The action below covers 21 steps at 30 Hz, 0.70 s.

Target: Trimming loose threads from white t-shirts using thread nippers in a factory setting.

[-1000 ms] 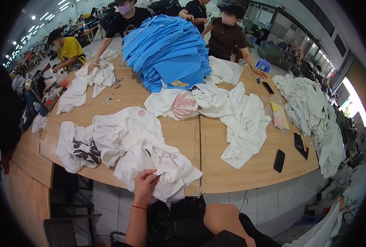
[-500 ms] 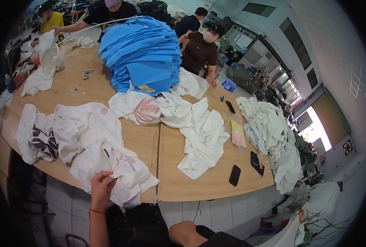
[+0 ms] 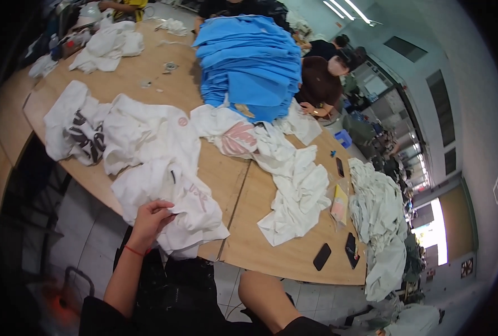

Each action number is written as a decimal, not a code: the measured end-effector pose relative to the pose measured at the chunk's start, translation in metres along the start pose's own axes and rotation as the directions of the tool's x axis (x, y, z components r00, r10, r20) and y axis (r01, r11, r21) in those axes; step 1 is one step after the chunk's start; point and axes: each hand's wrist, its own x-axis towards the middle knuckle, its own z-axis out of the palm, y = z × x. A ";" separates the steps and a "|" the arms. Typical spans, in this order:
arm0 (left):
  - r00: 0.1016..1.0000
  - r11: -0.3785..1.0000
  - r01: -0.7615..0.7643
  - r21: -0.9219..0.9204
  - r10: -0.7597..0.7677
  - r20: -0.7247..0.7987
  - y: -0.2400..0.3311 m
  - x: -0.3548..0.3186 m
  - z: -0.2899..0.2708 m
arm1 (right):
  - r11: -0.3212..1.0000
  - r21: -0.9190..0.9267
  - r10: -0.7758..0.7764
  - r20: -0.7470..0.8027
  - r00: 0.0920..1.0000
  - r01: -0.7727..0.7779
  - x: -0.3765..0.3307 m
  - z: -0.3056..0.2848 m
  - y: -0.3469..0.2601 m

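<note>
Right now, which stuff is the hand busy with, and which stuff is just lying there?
In hand:
- left hand, pinching the white garment at the table's near edge

Just lying about:
- blue stack
- two dark phones
- yellow packet
- white heap on the right

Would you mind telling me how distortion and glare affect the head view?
Head view: fisheye bends the wooden table's edge and blacks out the corners; the bright doorway is washed out; the left hand on the white printed garment stays reasonably sharp.

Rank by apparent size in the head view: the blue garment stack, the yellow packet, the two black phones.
1. blue garment stack, by far largest.
2. yellow packet.
3. black phones: alike in size, so unranked; the packet's lead is slight.
</note>
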 end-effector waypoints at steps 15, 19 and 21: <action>0.998 0.999 -0.043 0.008 0.042 0.041 -0.005 0.007 -0.008 | 0.998 0.032 -0.049 -0.154 0.987 0.054 -0.001 0.048 -0.023; 0.998 0.999 -0.052 -0.003 0.052 0.039 -0.003 0.004 -0.008 | 0.998 0.000 -0.054 -0.150 0.987 0.055 0.003 0.057 -0.032; 0.998 0.998 -0.060 0.007 0.060 0.029 -0.004 0.004 -0.005 | 0.998 -0.013 -0.066 -0.144 0.987 0.064 0.004 0.060 -0.031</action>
